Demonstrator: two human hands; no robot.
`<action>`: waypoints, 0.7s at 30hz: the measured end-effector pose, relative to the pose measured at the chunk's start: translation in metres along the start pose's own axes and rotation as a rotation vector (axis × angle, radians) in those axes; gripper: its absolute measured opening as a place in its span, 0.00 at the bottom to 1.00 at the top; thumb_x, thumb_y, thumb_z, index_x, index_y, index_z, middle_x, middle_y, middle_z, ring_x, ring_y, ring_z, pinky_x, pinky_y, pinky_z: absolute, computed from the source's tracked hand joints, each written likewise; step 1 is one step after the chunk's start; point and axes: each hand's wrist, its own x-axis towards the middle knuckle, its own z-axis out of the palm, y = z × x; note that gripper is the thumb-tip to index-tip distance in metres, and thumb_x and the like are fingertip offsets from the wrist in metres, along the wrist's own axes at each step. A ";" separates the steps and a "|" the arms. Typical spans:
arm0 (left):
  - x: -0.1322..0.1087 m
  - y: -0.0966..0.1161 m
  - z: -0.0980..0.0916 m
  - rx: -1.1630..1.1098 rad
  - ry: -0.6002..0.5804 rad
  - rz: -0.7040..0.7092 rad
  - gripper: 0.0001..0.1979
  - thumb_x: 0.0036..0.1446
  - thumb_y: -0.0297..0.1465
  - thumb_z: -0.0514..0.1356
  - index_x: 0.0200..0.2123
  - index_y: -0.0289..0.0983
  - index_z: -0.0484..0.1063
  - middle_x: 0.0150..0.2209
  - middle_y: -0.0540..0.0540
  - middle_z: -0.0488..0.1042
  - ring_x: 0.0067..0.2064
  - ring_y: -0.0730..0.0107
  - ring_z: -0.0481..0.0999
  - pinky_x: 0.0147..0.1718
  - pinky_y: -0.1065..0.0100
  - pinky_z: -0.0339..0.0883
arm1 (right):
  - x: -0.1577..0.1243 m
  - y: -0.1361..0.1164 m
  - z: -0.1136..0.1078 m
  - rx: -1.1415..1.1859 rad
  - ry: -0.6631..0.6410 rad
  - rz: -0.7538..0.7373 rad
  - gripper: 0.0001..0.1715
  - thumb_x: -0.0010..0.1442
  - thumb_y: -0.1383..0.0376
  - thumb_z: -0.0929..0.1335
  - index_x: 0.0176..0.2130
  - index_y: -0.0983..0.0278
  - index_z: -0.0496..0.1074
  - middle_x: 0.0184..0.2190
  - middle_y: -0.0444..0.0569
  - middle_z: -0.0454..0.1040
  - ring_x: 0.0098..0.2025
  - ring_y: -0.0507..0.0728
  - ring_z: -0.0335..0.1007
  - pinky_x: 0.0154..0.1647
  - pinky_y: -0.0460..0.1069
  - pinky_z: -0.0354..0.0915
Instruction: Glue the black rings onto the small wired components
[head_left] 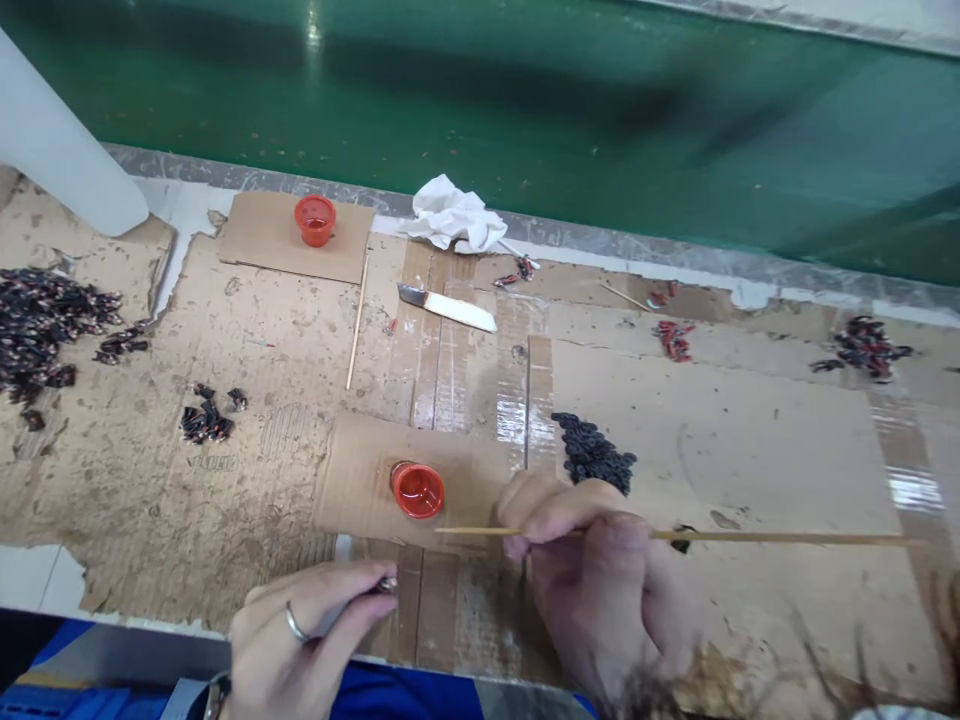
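My left hand (pixel 315 635), with a ring on one finger, pinches a small dark part with a shiny tip (pixel 385 584) near the table's front edge. In my right hand (pixel 592 570) is a long thin wooden stick (pixel 780 538), held roughly level between thumb and fingers. Its left end points just below a small red cup (pixel 418 490) with liquid in it, apart from the cup. That cup stands on a piece of cardboard (pixel 352 470) between and beyond my hands. Just beyond my right hand lies a heap of small black pieces (pixel 596 452).
A knife (pixel 457 310), a crumpled white tissue (pixel 454 215), a second red cup (pixel 315 220) and another stick (pixel 358 320) lie farther back. Dark parts form a large pile (pixel 45 325) and a small group (pixel 208 418) at left. Red pieces (pixel 674 340) and another dark pile (pixel 866 348) are right.
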 end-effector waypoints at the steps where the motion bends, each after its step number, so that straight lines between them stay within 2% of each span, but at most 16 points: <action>1: 0.002 0.003 0.004 -0.032 -0.011 -0.026 0.07 0.70 0.37 0.63 0.41 0.48 0.82 0.31 0.55 0.90 0.27 0.67 0.88 0.30 0.73 0.87 | -0.005 0.001 0.002 0.055 0.039 0.017 0.23 0.80 0.58 0.56 0.38 0.57 0.73 0.23 0.44 0.69 0.25 0.56 0.66 0.25 0.52 0.65; 6: 0.024 0.019 0.008 0.023 -0.143 0.057 0.12 0.72 0.37 0.61 0.35 0.43 0.81 0.28 0.54 0.89 0.26 0.73 0.88 0.32 0.82 0.83 | -0.022 0.007 0.011 0.153 0.113 -0.007 0.22 0.80 0.59 0.57 0.37 0.57 0.72 0.21 0.41 0.66 0.20 0.54 0.65 0.19 0.50 0.62; 9: 0.029 0.021 0.005 0.128 -0.203 0.090 0.17 0.74 0.39 0.58 0.34 0.42 0.82 0.28 0.53 0.89 0.27 0.73 0.88 0.32 0.82 0.82 | -0.026 0.008 0.010 0.145 0.112 0.039 0.22 0.80 0.59 0.57 0.36 0.58 0.71 0.20 0.41 0.65 0.19 0.54 0.64 0.19 0.50 0.59; 11: 0.025 0.019 0.005 0.157 -0.229 0.089 0.16 0.74 0.39 0.58 0.36 0.42 0.82 0.30 0.54 0.89 0.28 0.73 0.89 0.33 0.81 0.83 | -0.029 0.008 0.008 0.148 0.097 0.072 0.22 0.80 0.58 0.57 0.36 0.58 0.71 0.21 0.41 0.67 0.20 0.54 0.65 0.20 0.50 0.59; 15: 0.010 0.011 0.009 0.044 -0.188 0.042 0.10 0.72 0.36 0.60 0.41 0.44 0.82 0.33 0.56 0.90 0.30 0.72 0.89 0.36 0.78 0.85 | -0.034 0.009 0.006 0.172 0.084 0.085 0.22 0.80 0.54 0.58 0.37 0.57 0.71 0.22 0.40 0.67 0.22 0.53 0.65 0.22 0.50 0.60; 18: 0.004 0.009 0.010 -0.008 -0.202 -0.003 0.08 0.72 0.33 0.61 0.45 0.46 0.81 0.36 0.56 0.90 0.33 0.71 0.90 0.38 0.76 0.86 | -0.035 0.009 0.009 0.177 0.086 0.081 0.22 0.80 0.56 0.58 0.37 0.58 0.71 0.22 0.40 0.66 0.22 0.53 0.64 0.23 0.51 0.59; 21: 0.007 0.013 0.008 0.041 -0.225 -0.003 0.09 0.73 0.35 0.60 0.43 0.46 0.81 0.34 0.56 0.90 0.32 0.70 0.90 0.38 0.76 0.87 | -0.031 0.007 0.012 0.163 0.065 0.063 0.21 0.80 0.58 0.58 0.37 0.58 0.70 0.22 0.40 0.66 0.22 0.53 0.64 0.23 0.51 0.59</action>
